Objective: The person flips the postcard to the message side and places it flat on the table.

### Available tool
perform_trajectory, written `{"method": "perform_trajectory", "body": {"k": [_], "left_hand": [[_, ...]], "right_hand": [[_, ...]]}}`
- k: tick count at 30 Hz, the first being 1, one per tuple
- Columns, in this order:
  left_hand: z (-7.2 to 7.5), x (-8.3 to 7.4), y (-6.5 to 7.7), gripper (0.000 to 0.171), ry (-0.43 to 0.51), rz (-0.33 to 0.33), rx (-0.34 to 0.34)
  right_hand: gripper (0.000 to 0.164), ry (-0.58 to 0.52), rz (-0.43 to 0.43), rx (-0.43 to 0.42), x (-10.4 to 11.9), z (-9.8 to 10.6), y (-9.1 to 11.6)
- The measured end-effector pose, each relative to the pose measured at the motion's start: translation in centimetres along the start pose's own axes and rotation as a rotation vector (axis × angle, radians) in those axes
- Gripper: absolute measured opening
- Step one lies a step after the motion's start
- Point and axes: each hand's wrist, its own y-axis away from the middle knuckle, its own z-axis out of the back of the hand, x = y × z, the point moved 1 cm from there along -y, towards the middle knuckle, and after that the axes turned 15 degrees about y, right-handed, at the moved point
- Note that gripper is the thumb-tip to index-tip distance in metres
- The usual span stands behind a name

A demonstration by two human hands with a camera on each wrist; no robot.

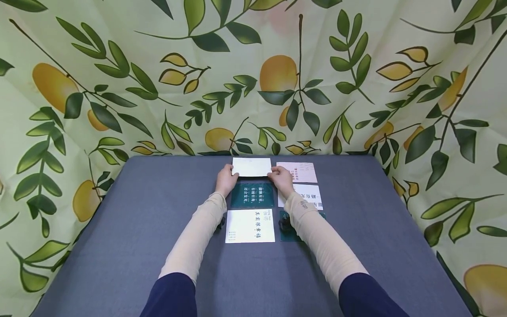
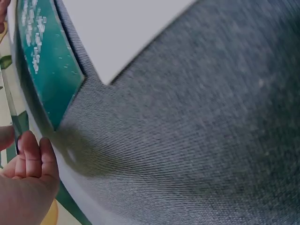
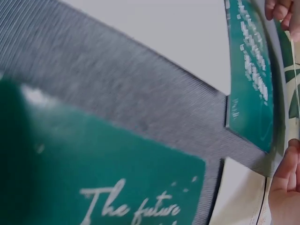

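Observation:
A blank white card (image 1: 251, 167) is at the far side of the table. My left hand (image 1: 226, 180) pinches its left edge between thumb and fingers, and my right hand (image 1: 281, 179) pinches the right edge. In the right wrist view the card shows only as a thin edge between both hands. Nearer to me lies a green card (image 1: 252, 195) with white writing, then a white card (image 1: 250, 226) with dark writing. Under my right forearm, a white card (image 1: 313, 196) and a dark green card (image 1: 291, 235) are partly hidden.
A pink card (image 1: 303, 171) lies at the back right, just beyond my right hand. Grey-blue cloth (image 1: 119, 255) covers the table. Behind its far edge hangs a curtain (image 1: 237, 105) printed with leaves and fruit.

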Motion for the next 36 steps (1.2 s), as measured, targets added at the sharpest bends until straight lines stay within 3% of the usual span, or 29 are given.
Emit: {"method": "perform_trajectory", "body": {"k": [2, 5, 9, 16, 24, 36], "left_hand": [[0.9, -3.0, 1.8, 0.043, -0.058, 0.069, 0.057], [1.6, -5.2, 3.2, 0.042, -0.114, 0.067, 0.062], [1.4, -5.3, 3.1, 0.043, -0.192, 0.058, 0.065], [0.7, -5.2, 3.2, 0.033, -0.373, 0.027, 0.079], [0.8, -5.2, 3.3, 0.027, -0.415, 0.054, 0.083], [1.3, -5.3, 3.3, 0.027, -0.421, 0.041, 0.121]], "right_hand": [[0.036, 0.068, 0.017, 0.000, 0.1, 0.0, 0.0], [0.036, 0.138, 0.055, -0.002, 0.3, 0.0, 0.1], [0.034, 0.225, 0.098, -0.008, 0.7, -0.1, 0.2], [0.030, 0.382, 0.089, 0.023, 0.9, -0.3, 0.3], [0.025, 0.457, 0.094, 0.081, 0.8, -0.6, 0.1], [0.024, 0.523, 0.138, 0.067, 0.9, 0.1, 0.2]]}}
